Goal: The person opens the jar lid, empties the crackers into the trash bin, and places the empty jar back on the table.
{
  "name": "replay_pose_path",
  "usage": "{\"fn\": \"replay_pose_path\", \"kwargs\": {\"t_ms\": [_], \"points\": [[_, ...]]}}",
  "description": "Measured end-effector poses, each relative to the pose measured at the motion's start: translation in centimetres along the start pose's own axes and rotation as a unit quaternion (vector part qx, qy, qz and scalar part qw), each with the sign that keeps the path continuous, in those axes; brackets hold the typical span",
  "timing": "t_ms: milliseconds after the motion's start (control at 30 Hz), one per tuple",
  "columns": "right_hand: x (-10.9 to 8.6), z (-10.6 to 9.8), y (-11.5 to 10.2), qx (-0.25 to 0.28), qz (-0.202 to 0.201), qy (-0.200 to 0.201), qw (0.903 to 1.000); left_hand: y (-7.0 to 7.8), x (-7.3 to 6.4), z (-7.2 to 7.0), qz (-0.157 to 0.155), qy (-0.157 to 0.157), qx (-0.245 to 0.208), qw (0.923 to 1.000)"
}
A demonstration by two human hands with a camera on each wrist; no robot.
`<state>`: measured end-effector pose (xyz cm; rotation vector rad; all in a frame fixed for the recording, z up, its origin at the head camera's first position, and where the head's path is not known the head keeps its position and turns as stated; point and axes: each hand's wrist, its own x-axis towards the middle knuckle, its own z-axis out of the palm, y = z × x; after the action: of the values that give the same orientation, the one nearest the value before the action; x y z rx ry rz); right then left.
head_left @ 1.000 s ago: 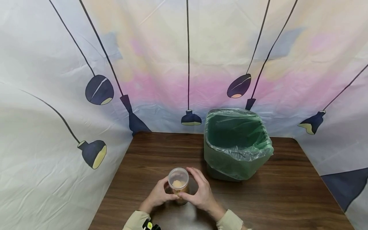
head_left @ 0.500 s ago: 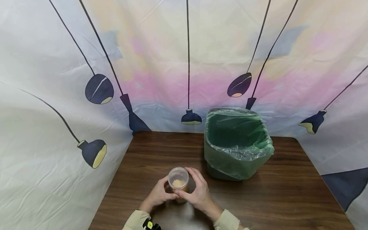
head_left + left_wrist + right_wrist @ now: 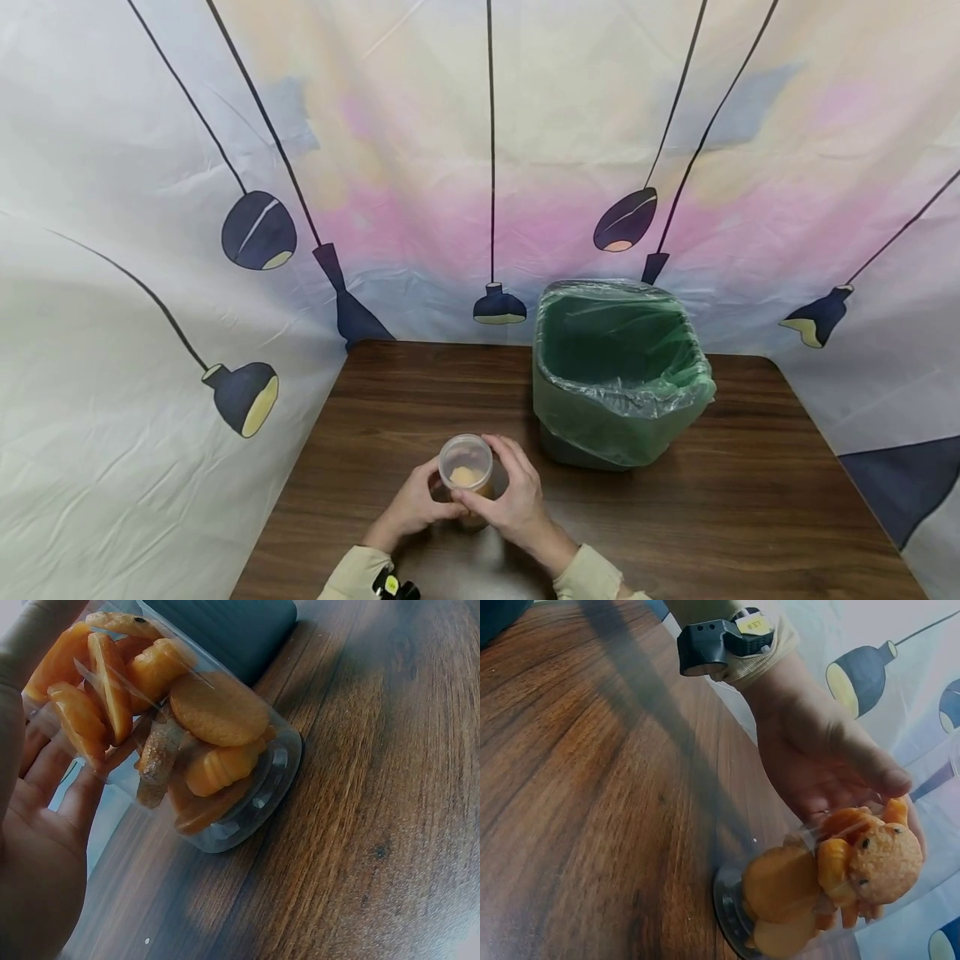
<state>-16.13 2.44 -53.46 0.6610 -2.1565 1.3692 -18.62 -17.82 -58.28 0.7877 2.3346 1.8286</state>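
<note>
Both hands hold a clear plastic jar (image 3: 467, 457) of biscuits, its round rim facing up in the head view. My left hand (image 3: 411, 503) curls round its left side, thumb across the front. On the opposite side, my right hand (image 3: 517, 505) grips the upper part, with the thumb in front and fingers behind, near the rim. Through the wall in the left wrist view show golden biscuits (image 3: 217, 709), round and shaped ones, one sugar-coated. The jar's base (image 3: 731, 904) is right at the tabletop. In the right wrist view the left hand (image 3: 802, 750) reaches round the jar.
A bin (image 3: 592, 421) lined with a green plastic bag stands behind and right of the jar, its mouth open. The dark wood-grain table (image 3: 735, 500) meets a fabric backdrop (image 3: 420, 208) printed with hanging lamps. A small camera (image 3: 392, 586) sits on the left wrist.
My right hand has shifted slightly left, its thumb sliding a little along the jar's front. The left hand and the jar stay nearly where they were.
</note>
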Motion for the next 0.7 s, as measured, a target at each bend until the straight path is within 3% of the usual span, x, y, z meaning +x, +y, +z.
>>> {"fn": "replay_pose_path", "kwargs": {"t_ms": [233, 433, 700], "points": [[0.9, -0.7, 0.6, 0.018, -0.039, -0.021, 0.9989, 0.1, 0.0, -0.1, 0.004, -0.008, -0.004, 0.9999], [2.0, -1.6, 1.4, 0.031, -0.066, -0.068, 0.995, 0.0, 0.0, -0.2, 0.01, -0.008, 0.003, 0.9999], [4.1, -2.7, 2.3, 0.091, -0.105, -0.17, 0.9755, -0.2, 0.0, -0.2, 0.013, -0.011, 0.0, 0.9999]]}}
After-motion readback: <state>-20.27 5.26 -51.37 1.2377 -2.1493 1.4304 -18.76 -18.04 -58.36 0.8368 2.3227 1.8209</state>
